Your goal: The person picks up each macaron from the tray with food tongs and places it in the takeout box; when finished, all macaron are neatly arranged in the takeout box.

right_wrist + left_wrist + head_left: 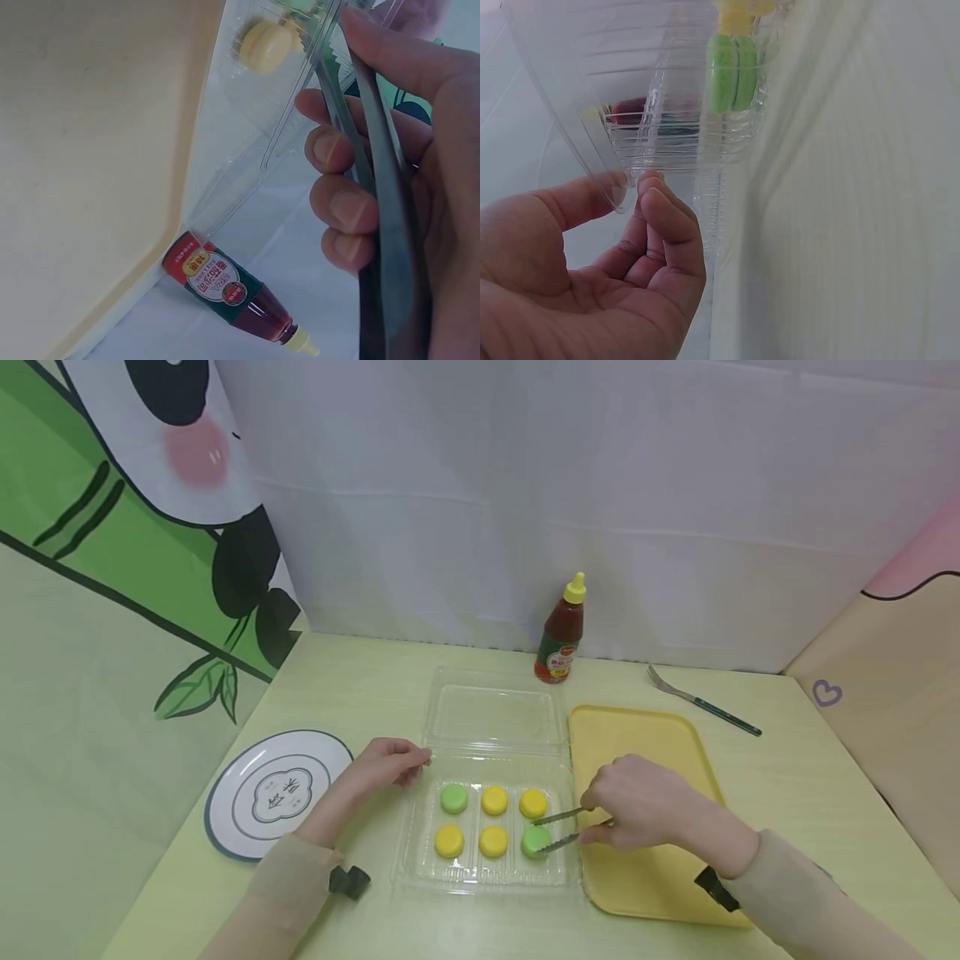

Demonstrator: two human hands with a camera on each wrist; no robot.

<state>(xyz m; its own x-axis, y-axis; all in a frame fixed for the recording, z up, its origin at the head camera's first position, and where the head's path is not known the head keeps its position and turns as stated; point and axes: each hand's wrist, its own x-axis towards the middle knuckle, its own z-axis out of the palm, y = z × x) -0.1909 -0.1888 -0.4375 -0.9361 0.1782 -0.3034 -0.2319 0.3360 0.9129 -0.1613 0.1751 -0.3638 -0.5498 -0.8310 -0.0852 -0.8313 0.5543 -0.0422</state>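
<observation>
A clear plastic box (480, 878) lies with its lid (497, 714) folded back. Inside sit yellow macarons (493, 842) and green ones in two rows. At its left rim my left hand (382, 766) pinches the plastic edge between thumb and fingers, as the left wrist view also shows. My right hand (637, 802), over the yellow tray, grips metal tongs (390, 225). The tong tips reach over the box's right side, around the green macaron (535, 842) in the near right corner. Whether they touch it, I cannot tell.
A yellow tray (637, 889) stands right against the box. Behind them is a red sauce bottle (561, 635) with a yellow cap. A fork (705, 703) lies at the back right, and a white plate (232, 797) sits left of my left hand.
</observation>
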